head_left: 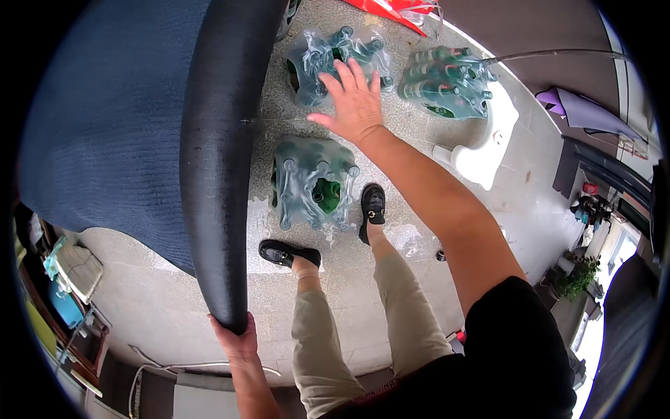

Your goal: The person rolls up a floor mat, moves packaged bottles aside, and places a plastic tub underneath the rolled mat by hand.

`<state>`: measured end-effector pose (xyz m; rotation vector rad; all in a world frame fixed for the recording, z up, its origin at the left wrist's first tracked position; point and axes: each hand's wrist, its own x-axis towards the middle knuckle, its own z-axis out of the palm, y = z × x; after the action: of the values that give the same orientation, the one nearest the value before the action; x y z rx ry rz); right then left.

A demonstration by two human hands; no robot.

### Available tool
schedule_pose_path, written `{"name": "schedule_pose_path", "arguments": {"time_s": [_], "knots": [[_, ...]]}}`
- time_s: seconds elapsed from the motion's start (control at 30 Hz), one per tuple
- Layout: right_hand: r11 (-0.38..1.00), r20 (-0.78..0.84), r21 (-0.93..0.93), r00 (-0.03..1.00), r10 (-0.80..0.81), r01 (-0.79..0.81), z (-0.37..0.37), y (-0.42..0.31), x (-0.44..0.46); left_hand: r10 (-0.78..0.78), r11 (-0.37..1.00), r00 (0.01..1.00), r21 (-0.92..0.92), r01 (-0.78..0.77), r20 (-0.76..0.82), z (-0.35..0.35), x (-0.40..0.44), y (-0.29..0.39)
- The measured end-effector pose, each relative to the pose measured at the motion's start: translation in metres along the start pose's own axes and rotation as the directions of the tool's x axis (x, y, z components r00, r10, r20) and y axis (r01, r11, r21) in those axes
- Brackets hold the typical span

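My right hand [354,101] stretches out with its fingers spread and the palm facing down. It is in front of a shrink-wrapped pack of green bottles [307,52]; I cannot tell whether the fingertips touch the film. At the lower left, my left hand [237,340] is cupped around the near end of a long black padded edge [220,160]. This edge borders a dark blue ribbed cover [115,119]. Near my feet stands another wrapped pack of bottles [286,185], its film torn open on one side with green showing through.
A third wrapped bottle pack [436,80] stands at the right, beside a curved white object [481,157]. Red plastic [398,10] lies at the top. My black shoes [286,253] are on the tiled floor. A purple mat [597,115] and a potted plant [576,277] are farther right.
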<state>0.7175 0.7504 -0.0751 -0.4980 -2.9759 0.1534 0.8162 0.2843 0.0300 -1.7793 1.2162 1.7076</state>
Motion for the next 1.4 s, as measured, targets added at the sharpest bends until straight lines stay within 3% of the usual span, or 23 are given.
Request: {"name": "schedule_pose_path", "arguments": {"time_s": [0.07,0.1,0.13,0.2,0.27,0.33,0.47,0.5,0.53,0.6,0.67,0.73,0.8,0.87,0.9,0.93,0.97,1.0,1.07,1.27,1.4], "knots": [[0.984,0.149,0.043,0.975,0.163,-0.171,0.020,-0.004,0.015,0.017,1.000,1.000,0.002,-0.017,-0.011,-0.002,0.001,-0.001],[0.947,0.272,-0.094,0.907,0.321,-0.307,0.027,-0.008,0.038,0.021,1.000,1.000,-0.009,-0.021,-0.018,0.000,0.000,-0.009],[0.947,0.275,-0.094,0.906,0.321,-0.307,0.032,0.010,0.046,0.026,1.000,1.000,-0.001,-0.026,-0.017,0.000,0.000,-0.006],[1.000,0.280,-0.008,0.960,-0.008,0.010,0.043,0.051,0.060,0.042,0.999,0.999,-0.006,-0.042,-0.030,0.002,-0.004,-0.009],[0.999,0.229,-0.047,0.973,0.002,0.009,0.042,0.065,0.068,0.055,0.998,0.998,-0.010,-0.055,-0.027,0.003,-0.005,-0.009],[0.976,0.115,-0.032,0.971,-0.210,0.215,0.052,0.123,0.084,0.069,0.998,0.994,0.017,-0.068,-0.089,0.007,-0.008,-0.011],[0.932,0.228,-0.021,0.910,-0.347,0.361,0.034,0.104,0.044,0.081,0.997,0.993,0.005,-0.081,-0.080,0.006,0.003,-0.016],[0.939,0.094,-0.065,0.939,-0.332,0.339,0.037,0.090,0.032,0.082,0.997,0.992,0.004,-0.082,-0.101,0.010,0.002,-0.017],[0.941,0.097,-0.058,0.940,-0.326,0.333,0.040,0.086,0.033,0.085,0.996,0.991,0.012,-0.085,-0.107,0.012,0.003,-0.017],[0.988,0.033,-0.061,0.989,-0.143,0.145,0.041,0.075,0.034,0.091,0.996,0.990,0.013,-0.090,-0.105,0.009,-0.002,-0.015],[0.983,0.075,-0.043,0.982,-0.172,0.176,0.028,0.078,0.043,0.097,0.995,0.992,0.009,-0.096,-0.077,0.002,0.001,-0.015],[0.908,0.101,0.208,0.915,-0.390,0.364,0.015,0.090,0.053,0.095,0.996,0.995,0.004,-0.094,-0.037,0.005,0.007,-0.015],[0.917,0.078,0.209,0.929,-0.363,0.341,0.005,0.112,0.074,0.093,0.996,0.994,0.014,-0.092,-0.055,0.006,0.006,-0.019],[0.997,-0.201,0.075,0.979,0.023,-0.008,0.014,0.133,0.102,0.091,0.996,0.994,0.012,-0.090,-0.068,0.008,0.005,-0.022],[0.997,-0.207,0.074,0.978,0.021,-0.006,0.019,0.138,0.108,0.094,0.996,0.992,0.016,-0.093,-0.079,0.010,0.006,-0.022],[0.859,0.292,0.362,0.919,0.265,-0.363,0.025,0.141,0.114,0.094,0.996,0.992,0.004,-0.094,-0.080,0.010,0.006,-0.025],[0.552,0.757,0.383,0.594,0.272,-0.740,0.031,0.145,0.115,0.100,0.995,0.992,0.008,-0.100,-0.080,0.009,0.008,-0.024],[0.556,0.758,0.383,0.595,0.267,-0.737,0.047,0.156,0.115,0.105,0.994,0.991,0.006,-0.105,-0.083,0.007,0.008,-0.025],[0.731,0.657,0.415,0.734,0.171,-0.542,0.073,0.181,0.116,0.102,0.995,0.991,0.002,-0.102,-0.092,0.006,0.009,-0.025],[0.750,0.438,0.350,0.806,0.399,-0.561,0.038,0.186,0.110,0.105,0.994,0.992,0.000,-0.105,-0.073,0.005,0.014,-0.028],[0.687,0.450,0.362,0.764,0.463,-0.630,0.024,0.199,0.108,0.112,0.994,0.992,0.019,-0.111,-0.051,0.003,0.015,-0.029]]}}
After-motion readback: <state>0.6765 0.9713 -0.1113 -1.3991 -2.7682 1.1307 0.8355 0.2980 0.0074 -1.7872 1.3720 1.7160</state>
